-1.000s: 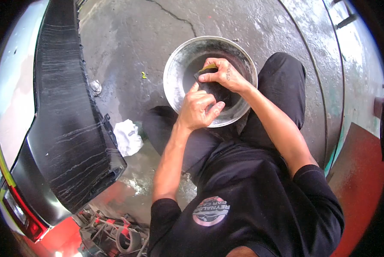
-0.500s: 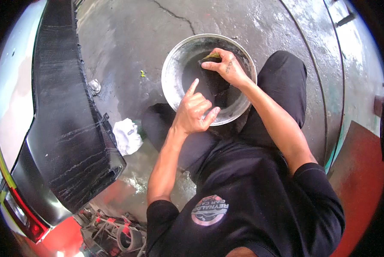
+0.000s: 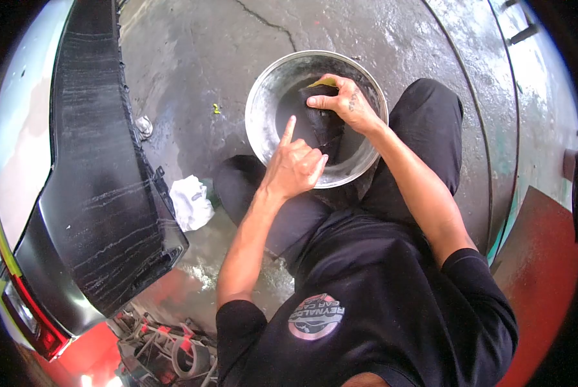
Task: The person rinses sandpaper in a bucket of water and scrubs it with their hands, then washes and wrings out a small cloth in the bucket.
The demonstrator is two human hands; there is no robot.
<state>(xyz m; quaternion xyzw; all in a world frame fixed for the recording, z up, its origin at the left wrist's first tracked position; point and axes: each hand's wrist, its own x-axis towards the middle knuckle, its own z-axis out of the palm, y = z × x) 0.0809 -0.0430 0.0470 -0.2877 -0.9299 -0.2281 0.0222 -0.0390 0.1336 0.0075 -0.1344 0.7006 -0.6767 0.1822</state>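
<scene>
My right hand (image 3: 347, 103) is closed on a dark pad with a yellow edge (image 3: 322, 82), thumb on the near side, over the metal basin (image 3: 260, 132). The pad's lower part merges with the dark liquid (image 3: 291, 111), so its full shape cannot be made out. My left hand (image 3: 295, 168) hovers over the basin's near left rim. Its index finger points out over the liquid, the other fingers are curled, and the thumb lies near them. Nothing shows in this hand.
A black car bumper (image 3: 102, 193) stands close on the left, streaked with wet marks. A white crumpled cloth (image 3: 191, 203) lies between it and my knee. A dark hose or cable (image 3: 476, 116) runs along the wet floor at right. Car parts (image 3: 166, 351) lie at lower left.
My left thumb has drawn in toward the curled fingers. My right hand has shifted slightly right and down, and more of the pad's yellow edge shows.
</scene>
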